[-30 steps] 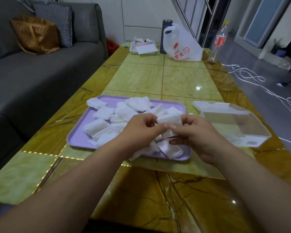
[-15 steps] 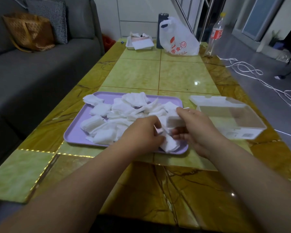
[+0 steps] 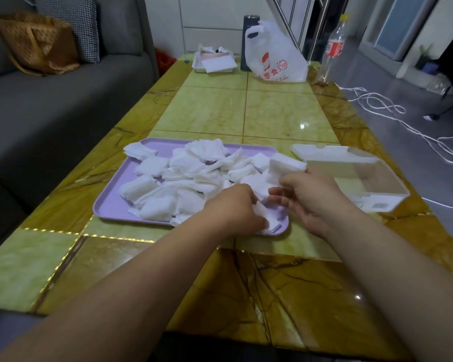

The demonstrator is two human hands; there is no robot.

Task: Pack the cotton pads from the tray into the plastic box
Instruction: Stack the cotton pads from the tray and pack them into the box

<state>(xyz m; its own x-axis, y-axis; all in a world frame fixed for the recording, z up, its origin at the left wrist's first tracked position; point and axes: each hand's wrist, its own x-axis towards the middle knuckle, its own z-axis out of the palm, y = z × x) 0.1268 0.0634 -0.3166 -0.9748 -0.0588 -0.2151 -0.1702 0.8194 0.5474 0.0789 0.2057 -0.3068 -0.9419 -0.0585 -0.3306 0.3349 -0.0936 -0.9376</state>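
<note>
Green and amber tiles top the bench [image 3: 207,113], with a grey sofa [image 3: 63,105] along its left edge. Left-hand fingers [image 3: 254,222] curl down into loose pads at the tray's near right corner and pinch a few of them. The left hand [image 3: 230,207] lies over that corner. Right-hand fingers [image 3: 280,190] are bent round a small squared stack [image 3: 285,165] of pads, held up just above the tray's right end, between the loose pads and the box. The right hand [image 3: 317,199] hovers there, not yet over the box.

Most pads [image 3: 194,176] lie jumbled across the purple tray [image 3: 107,207], covering all but its left margin. The clear box [image 3: 377,202] stands just beside the tray toward the bench's right edge, its lid [image 3: 317,150] flipped back, and no pads show inside it.

Packing looks barely begun. One stack is gathered and seems bound for the box, and a few more pads are being picked up. Nearly everything on the tray has yet to be squared up and moved across.
</note>
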